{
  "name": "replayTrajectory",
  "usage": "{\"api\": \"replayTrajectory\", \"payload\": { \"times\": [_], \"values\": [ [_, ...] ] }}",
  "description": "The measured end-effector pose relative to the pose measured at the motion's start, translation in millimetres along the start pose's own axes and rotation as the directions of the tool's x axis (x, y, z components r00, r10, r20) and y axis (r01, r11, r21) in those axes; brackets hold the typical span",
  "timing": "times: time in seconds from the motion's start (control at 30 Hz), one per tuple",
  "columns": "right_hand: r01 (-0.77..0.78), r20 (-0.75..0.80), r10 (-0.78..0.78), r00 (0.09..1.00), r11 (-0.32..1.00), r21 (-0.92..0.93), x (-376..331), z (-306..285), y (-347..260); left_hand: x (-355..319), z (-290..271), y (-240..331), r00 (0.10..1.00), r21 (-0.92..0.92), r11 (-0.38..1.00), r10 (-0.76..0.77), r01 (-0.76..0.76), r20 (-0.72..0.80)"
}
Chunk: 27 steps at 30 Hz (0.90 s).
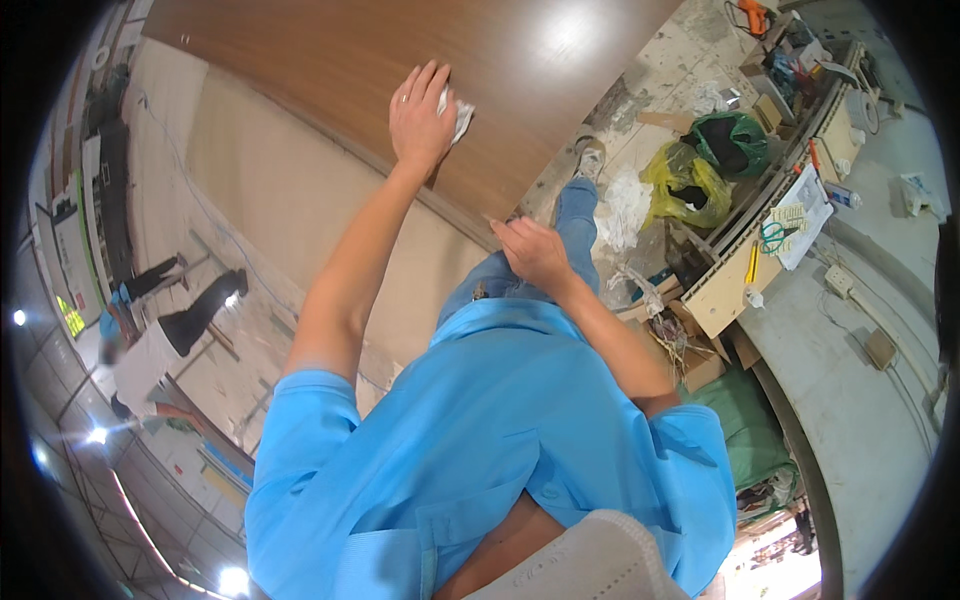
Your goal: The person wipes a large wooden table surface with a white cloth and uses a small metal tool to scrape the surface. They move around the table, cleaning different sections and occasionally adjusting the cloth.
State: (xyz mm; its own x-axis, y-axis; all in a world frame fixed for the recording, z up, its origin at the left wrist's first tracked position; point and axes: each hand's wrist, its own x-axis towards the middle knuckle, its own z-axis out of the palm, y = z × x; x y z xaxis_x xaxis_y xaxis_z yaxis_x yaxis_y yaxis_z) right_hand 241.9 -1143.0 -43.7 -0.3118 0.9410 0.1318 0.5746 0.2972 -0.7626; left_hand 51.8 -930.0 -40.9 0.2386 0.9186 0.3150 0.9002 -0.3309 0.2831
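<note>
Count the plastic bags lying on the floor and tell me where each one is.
2. A yellow bag lies on the floor beside the workbench, and a green bag sits just beyond it, touching it. Clutter nearby may hide others.

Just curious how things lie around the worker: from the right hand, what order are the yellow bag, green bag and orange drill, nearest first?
From the right hand, in the head view:
1. Yellow bag, on the floor to its right.
2. Green bag, just beyond the yellow one.
3. Orange drill, at the top edge.

A bright blue short-sleeved polo shirt (480,420), blue jeans (570,225), a grey shoe (590,155), and a ring on the left hand (420,115).
</note>
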Motion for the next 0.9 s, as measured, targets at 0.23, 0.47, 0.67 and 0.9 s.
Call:
{"api": "replayTrajectory", "payload": {
  "times": [0.23, 0.47, 0.67, 0.9],
  "values": [
    [-0.458, -0.551, 0.603, 0.577, 0.797, 0.393, 29, -102, 131, -2, 25, 134, 0.88, -0.051, 0.962, 0.266, -0.268, 0.393],
    [-0.387, -0.619, 0.679, 0.394, 0.734, 0.559, 56, -206, 234, 192, 132, 226, 0.844, -0.097, 0.908, 0.415, -0.407, 0.339],
    [-0.657, -0.436, 0.853, 0.288, 0.507, 0.558, 28, -205, 274, 360, 240, 296, 0.85, -0.074, 0.868, 0.495, -0.491, 0.181],
    [-0.615, -0.549, 0.818, 0.17, 0.523, 0.589, -21, -195, 272, 487, 304, 356, 0.869, -0.062, 0.867, 0.49, -0.495, -0.072]
  ]
}}
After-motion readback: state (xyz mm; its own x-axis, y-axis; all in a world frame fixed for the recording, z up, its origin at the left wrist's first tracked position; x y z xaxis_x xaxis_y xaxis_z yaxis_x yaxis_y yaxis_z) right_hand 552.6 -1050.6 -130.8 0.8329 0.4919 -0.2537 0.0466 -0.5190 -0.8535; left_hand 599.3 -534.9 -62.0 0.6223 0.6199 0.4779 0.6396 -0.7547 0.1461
